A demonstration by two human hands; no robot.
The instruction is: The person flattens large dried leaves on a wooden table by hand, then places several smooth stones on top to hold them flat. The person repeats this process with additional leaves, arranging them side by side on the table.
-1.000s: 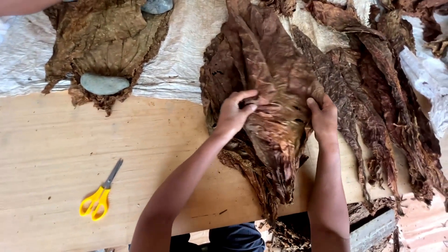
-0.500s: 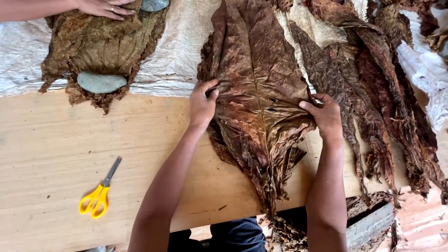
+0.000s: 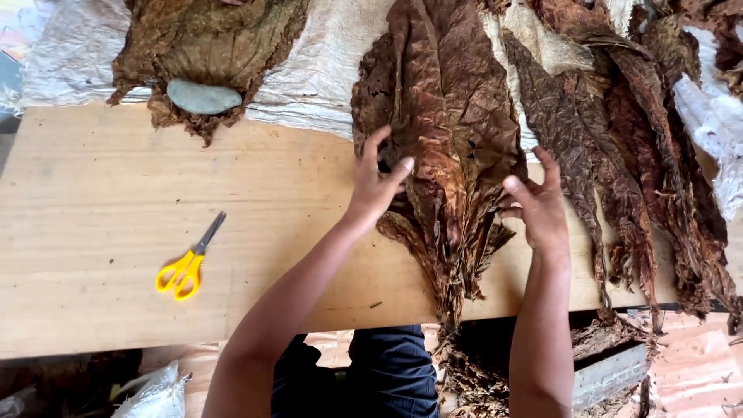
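A large dried brown leaf (image 3: 449,131) lies spread lengthwise on the wooden board (image 3: 101,255), its stalk end hanging over the near edge. My left hand (image 3: 377,182) rests on the leaf's left edge with fingers spread. On the leaf's right edge sits my right hand (image 3: 538,203), fingers apart and raised a little. Neither hand grips anything.
More dried leaves (image 3: 635,139) lie to the right. Another leaf pile (image 3: 209,46) sits at the back left, weighted by a grey stone (image 3: 203,97). Yellow-handled scissors (image 3: 188,262) lie on the board at left. White sacking (image 3: 325,70) covers the back. A box with leaf scraps (image 3: 611,364) stands below.
The leaf was bunched under both hands; my hands moved apart to its two edges and flattened it. Another person's hand at the back-left pile has left view.
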